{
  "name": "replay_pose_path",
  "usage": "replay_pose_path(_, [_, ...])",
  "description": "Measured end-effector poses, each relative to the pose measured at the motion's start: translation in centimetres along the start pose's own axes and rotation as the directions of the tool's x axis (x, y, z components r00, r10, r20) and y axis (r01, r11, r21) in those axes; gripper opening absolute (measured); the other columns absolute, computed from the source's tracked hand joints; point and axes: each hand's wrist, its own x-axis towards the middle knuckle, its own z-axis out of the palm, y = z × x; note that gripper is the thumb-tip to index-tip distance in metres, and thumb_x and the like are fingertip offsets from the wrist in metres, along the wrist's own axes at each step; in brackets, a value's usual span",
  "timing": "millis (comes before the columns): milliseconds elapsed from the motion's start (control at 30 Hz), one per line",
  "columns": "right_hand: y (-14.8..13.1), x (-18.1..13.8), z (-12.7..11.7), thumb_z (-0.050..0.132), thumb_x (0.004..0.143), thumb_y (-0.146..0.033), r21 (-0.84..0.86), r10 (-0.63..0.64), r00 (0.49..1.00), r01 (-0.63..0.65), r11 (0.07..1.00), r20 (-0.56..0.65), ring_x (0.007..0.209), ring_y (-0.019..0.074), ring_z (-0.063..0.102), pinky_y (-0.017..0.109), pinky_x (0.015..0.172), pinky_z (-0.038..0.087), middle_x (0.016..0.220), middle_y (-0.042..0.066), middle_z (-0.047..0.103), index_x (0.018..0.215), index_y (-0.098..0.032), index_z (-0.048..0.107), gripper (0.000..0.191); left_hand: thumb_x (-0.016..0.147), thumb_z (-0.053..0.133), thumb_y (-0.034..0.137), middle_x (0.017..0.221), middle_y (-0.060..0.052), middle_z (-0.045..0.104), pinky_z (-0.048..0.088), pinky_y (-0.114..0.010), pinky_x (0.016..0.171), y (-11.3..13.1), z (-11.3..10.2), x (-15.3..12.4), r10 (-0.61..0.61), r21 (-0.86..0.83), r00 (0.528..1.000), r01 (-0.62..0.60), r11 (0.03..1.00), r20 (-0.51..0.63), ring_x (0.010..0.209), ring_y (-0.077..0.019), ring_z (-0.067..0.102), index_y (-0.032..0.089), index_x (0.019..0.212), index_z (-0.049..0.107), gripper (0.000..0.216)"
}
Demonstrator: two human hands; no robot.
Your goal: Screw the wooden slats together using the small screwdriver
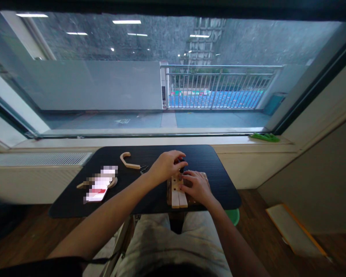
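My left hand [170,164] is closed, thumb and fingers pinching a small dark object [182,165] at the far end of a pale wooden strip. What kind of object it is, I cannot make out. The pale wooden strip [175,198] has small dark holes and a lengthwise line, and lies over a brown wooden block [169,192]. My right hand [198,187] grips the strip from the right, its thumb and fingers bent over the top close to the left fingertips. Parts of the strip and block are hidden under both hands.
On the black table [150,156] lie a curved wooden hook [127,161], several small dark screws [144,168], and a phone [99,188] with wooden pieces beside it. Behind the table are a window sill [161,141] and a green cloth-like item [265,137]. A green container [233,216] shows below the right edge.
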Motion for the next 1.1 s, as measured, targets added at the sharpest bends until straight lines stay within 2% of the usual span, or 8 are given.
replay_pose_path(167, [0.06, 0.05, 0.09, 0.074, 0.082, -0.039, 0.008, 0.005, 1.000, -0.005, 1.000, 0.007, 0.110, 0.0268, 0.061, 0.044, 0.099, 0.043, 0.119, 0.006, 0.070, 0.108, -0.030, 0.075, 0.028, 0.083, 0.072, 0.024, 0.081, -0.003, 0.072, 0.050, -0.027, 0.070, -0.22, -0.05, -0.02, -0.041, -0.042, 0.999, 0.040, 0.998, -0.018, 0.071, -0.0151, 0.064, 0.014, 0.088, 0.073, 0.010])
replay_pose_path(600, [0.10, 0.00, 0.17, 0.073, 0.082, -0.040, 0.022, 0.010, 1.000, -0.010, 1.000, 0.006, 0.111, 0.0270, 0.061, 0.045, 0.099, 0.043, 0.120, 0.006, 0.069, 0.110, -0.030, 0.074, 0.029, 0.084, 0.070, 0.021, 0.086, -0.005, 0.073, 0.052, -0.026, 0.071, -0.46, 0.19, -0.04, -0.022, -0.123, 0.999, 0.025, 0.992, 0.024, 0.074, -0.0151, 0.066, 0.014, 0.092, 0.073, 0.011])
replay_pose_path(833, [0.06, 0.04, 0.07, 0.074, 0.081, -0.038, 0.020, 0.024, 0.999, -0.024, 1.000, 0.023, 0.112, 0.0269, 0.061, 0.045, 0.100, 0.043, 0.120, 0.006, 0.069, 0.110, -0.030, 0.074, 0.030, 0.085, 0.068, 0.022, 0.088, -0.004, 0.077, 0.054, -0.028, 0.076, -0.15, -0.13, -0.14, -0.029, -0.104, 0.998, 0.035, 0.994, 0.058, 0.079, -0.0172, 0.070, 0.016, 0.094, 0.073, 0.012])
replay_pose_path(1000, [0.20, -0.01, 0.15, 0.074, 0.082, -0.039, 0.021, 0.015, 1.000, -0.015, 1.000, 0.015, 0.111, 0.0272, 0.061, 0.046, 0.099, 0.043, 0.121, 0.006, 0.069, 0.110, -0.031, 0.074, 0.029, 0.086, 0.067, 0.022, 0.095, -0.005, 0.078, 0.054, -0.030, 0.085, -0.18, -0.44, -0.17, -0.032, -0.083, 0.998, 0.036, 0.996, 0.049, 0.090, -0.0193, 0.072, 0.017, 0.096, 0.073, 0.013])
replay_pose_path(1100, [0.23, -0.01, 0.18, 0.073, 0.081, -0.039, 0.024, 0.018, 1.000, -0.018, 1.000, 0.017, 0.112, 0.0271, 0.061, 0.045, 0.100, 0.043, 0.121, 0.006, 0.069, 0.110, -0.031, 0.074, 0.030, 0.086, 0.067, 0.024, 0.094, -0.005, 0.078, 0.053, -0.035, 0.093, -0.23, -0.55, -0.09, -0.020, -0.035, 0.999, 0.021, 0.999, 0.033, 0.089, -0.0200, 0.073, 0.018, 0.094, 0.073, 0.011])
